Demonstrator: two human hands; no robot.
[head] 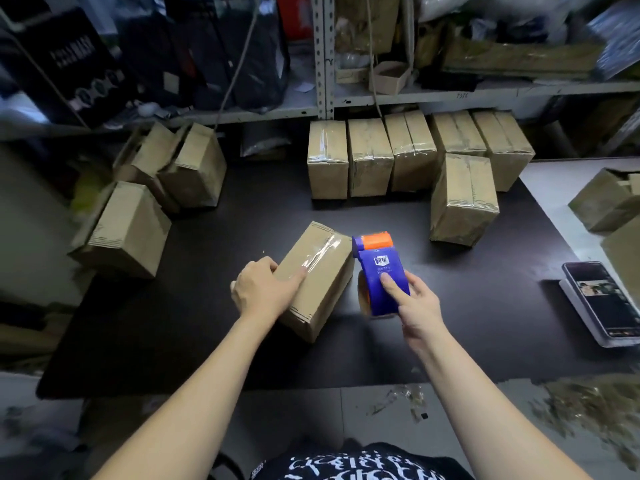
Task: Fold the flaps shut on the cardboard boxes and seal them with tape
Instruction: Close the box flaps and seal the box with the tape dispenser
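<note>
A small cardboard box (320, 282) lies on the black mat (214, 341) in the middle, with a shiny strip of clear tape along its top seam. My left hand (263, 289) holds its left side, thumb lying on the top near the tape. My right hand (414, 306) grips a blue tape dispenser (379, 275) with an orange front, held right beside the box's far right corner. A roll of tape sits under the dispenser.
Several taped boxes (408, 157) stand in a row at the back, one more (462, 199) in front of them. Other boxes (166, 174) lie at the left and one (606, 202) at the right. A phone (602, 299) rests on a stand, right. Shelves (325, 57) rise behind.
</note>
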